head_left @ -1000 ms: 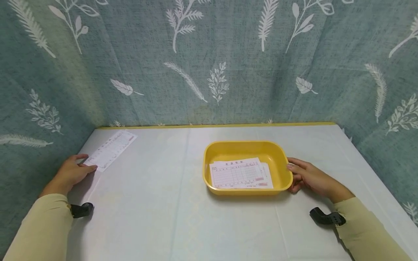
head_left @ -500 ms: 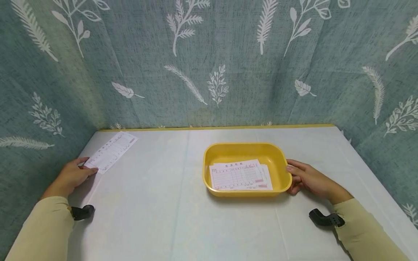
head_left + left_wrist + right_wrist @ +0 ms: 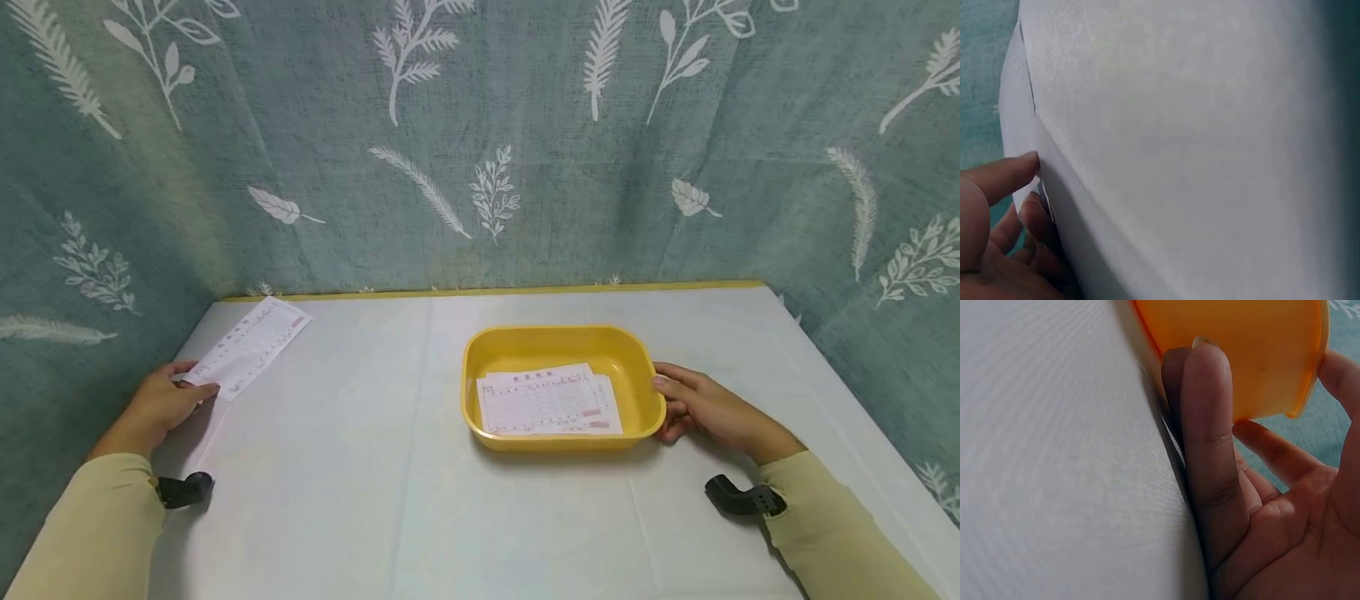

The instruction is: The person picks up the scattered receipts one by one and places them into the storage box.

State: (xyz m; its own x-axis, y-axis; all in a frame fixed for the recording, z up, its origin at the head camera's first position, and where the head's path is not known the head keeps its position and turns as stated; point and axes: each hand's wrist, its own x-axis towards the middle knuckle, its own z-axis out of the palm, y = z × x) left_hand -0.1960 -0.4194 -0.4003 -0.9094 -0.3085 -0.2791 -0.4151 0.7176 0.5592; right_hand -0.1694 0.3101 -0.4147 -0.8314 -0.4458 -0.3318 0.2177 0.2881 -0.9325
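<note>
A long white printed slip lies at the table's back left. My left hand pinches its near end. In the left wrist view the thumb lies on top of the slip and the fingers curl beneath its edge. A yellow plastic tray sits right of centre and holds a few pink-lined forms. My right hand holds the tray's right side. In the right wrist view the fingers press the tray's outer wall and the thumb is on the far side.
A white cloth covers the table. Green curtains with a leaf print close it in at the back and on both sides. Black wrist mounts rest on the cloth by my sleeves.
Both hands, the slip and the tray keep their places; only the head view has drifted slightly.
</note>
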